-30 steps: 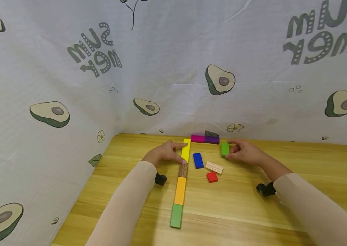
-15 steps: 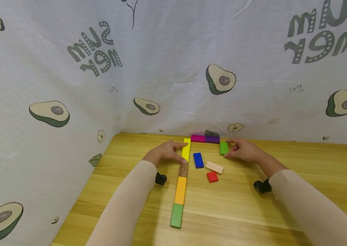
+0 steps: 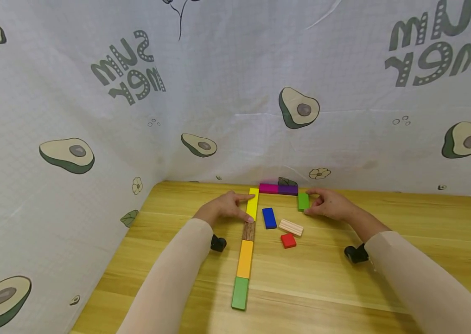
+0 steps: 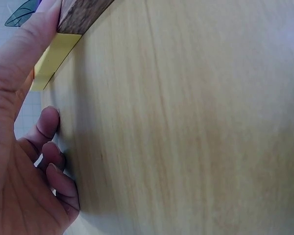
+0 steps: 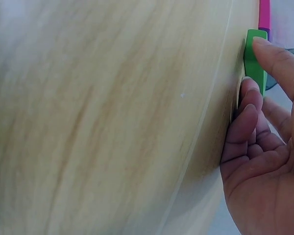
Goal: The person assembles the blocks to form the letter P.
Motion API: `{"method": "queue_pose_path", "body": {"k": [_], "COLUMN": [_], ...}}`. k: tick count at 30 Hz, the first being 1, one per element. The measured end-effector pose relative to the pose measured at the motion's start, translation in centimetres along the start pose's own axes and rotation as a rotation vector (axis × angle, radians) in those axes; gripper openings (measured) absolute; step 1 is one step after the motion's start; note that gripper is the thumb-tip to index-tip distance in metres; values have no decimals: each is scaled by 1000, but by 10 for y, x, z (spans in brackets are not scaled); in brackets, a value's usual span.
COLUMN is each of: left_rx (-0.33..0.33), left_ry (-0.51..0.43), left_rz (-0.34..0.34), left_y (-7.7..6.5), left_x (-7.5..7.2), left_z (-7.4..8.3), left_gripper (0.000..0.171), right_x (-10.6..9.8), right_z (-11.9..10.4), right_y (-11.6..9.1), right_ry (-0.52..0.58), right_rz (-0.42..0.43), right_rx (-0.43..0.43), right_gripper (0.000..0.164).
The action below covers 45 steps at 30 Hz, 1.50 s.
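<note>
A row of painted wooden blocks runs down the table in the head view: a yellow block, a brown block, an orange block and a dark green block. My left hand rests thumb and index finger, spread apart, on the yellow block; its other fingers curl beside it in the left wrist view. At the far side lie a magenta block and a purple block, end to end. Near the purple one's right end, my right hand pinches a bright green block between thumb and index finger.
Between the hands lie a blue block, a plain wood block and a small red block. A printed white cloth hangs behind and left of the wooden table.
My right hand has shifted the bright green block slightly left and away from me, close to the purple block's end. The left hand has stayed on the yellow block.
</note>
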<state>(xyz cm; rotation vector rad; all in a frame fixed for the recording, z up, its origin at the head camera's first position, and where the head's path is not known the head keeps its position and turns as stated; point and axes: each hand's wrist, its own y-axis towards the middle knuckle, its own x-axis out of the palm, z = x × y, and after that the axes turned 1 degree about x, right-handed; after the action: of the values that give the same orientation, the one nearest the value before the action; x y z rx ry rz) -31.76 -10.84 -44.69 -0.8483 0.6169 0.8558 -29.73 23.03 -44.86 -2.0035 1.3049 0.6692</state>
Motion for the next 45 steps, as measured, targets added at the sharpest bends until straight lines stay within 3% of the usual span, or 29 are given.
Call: {"method": "queue_pose_path", "body": {"k": [11,19,23,28,36,40,45], "left_rx": [-21,-10,-11,-5,-17,-16,-15], "left_ry": [-16,-16,-14,-7,-26,-37,-46], "left_rz": [1,0,1,4,-1,-6,-8], "left_y": [0,-1,-1,0,-3,-3,-3], "left_x": [2,0,0,0,0,0,0], "left_z": [-1,0,0,-2,-1,-1,0], "left_gripper": [88,88,88,88,88,89,89], "right_x": [5,18,29,47,77,84,87], "right_z": [-2,-18,-32,-49,-68,-75,-80], "right_y": [-2,-12,-16,-18,-16,-15,-13], "right_ry": [20,-30,-56,-98,-206,-258,-268], "right_rz": [13,132,121,84,113,122,114], "right_rx": [-1,-113,-163,-157,-116,-71,-8], "right_gripper": [88,56,40,31,44,52,51]}}
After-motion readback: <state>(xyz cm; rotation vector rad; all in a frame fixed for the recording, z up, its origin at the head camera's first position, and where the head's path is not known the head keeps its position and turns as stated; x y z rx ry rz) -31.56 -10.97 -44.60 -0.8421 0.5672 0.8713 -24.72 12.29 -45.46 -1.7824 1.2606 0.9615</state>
